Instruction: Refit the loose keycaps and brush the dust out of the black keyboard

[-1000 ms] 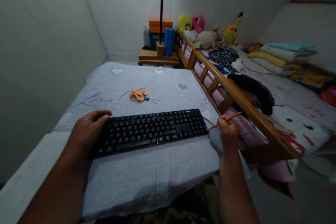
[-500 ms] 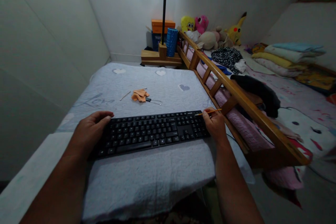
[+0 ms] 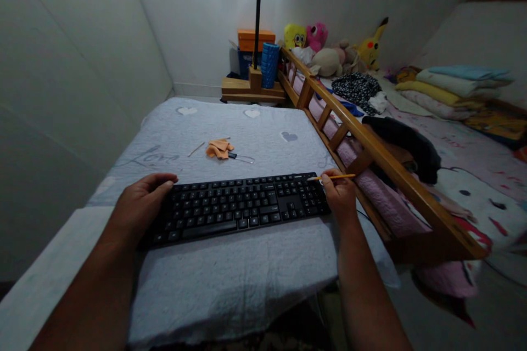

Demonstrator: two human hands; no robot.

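Observation:
A black keyboard (image 3: 230,205) lies at a slight slant on the pale cloth cover. My left hand (image 3: 142,205) is closed around its left end, thumb on top, covering that edge. Over the number pad at the other end, my right hand (image 3: 337,192) pinches a thin paintbrush (image 3: 343,176) with a yellow-orange handle. The brush's pale tip points left, above the keyboard's top right corner; whether it touches the keys I cannot tell. Beyond the keyboard lie a crumpled orange cloth (image 3: 219,148), a dark-handled tool with a wire loop (image 3: 242,158) and a cotton swab (image 3: 196,149).
A wooden bed rail (image 3: 362,137) runs along the right side, with a bed holding folded bedding (image 3: 461,88) and plush toys (image 3: 327,60) behind it. A black pole (image 3: 258,11) on a wooden base, a blue roller (image 3: 269,66) and an orange box (image 3: 256,40) stand at the back.
My right hand has shifted slightly right, and the paintbrush in it now lies more level, its tip moved a little right. My left hand and the keyboard stay put.

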